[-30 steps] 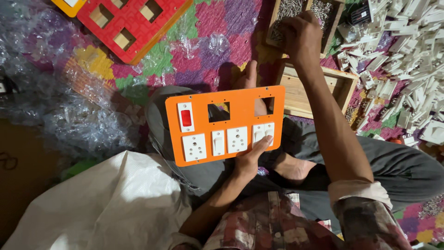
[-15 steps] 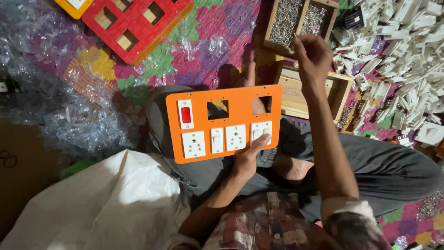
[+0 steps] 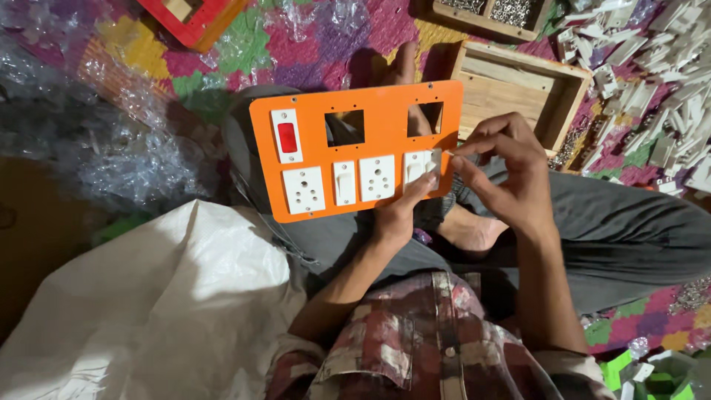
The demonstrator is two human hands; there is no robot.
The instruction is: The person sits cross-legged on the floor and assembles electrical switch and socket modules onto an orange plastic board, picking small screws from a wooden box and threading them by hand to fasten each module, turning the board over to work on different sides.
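Across your lap sits the orange board (image 3: 370,122), tilted slightly, with your left hand (image 3: 396,215) gripping its lower edge at about 6 o'clock, thumb pressed on the front just under the white switch (image 3: 422,167). Your right hand (image 3: 511,167) comes in from 3 o'clock, fingers (image 3: 474,148) curled and pinched together at that switch's right side; whether they hold a small part I cannot tell. Keep the left thumb firm so the board does not rock, and push the switch square into its slot rather than from one corner. Two cut-outs at 12 o'clock on the board stand empty; the red rocker (image 3: 287,137), two sockets and a narrow switch are already seated. Loose white parts (image 3: 666,67) lie at 2 o'clock, beside the wooden tray (image 3: 518,89).
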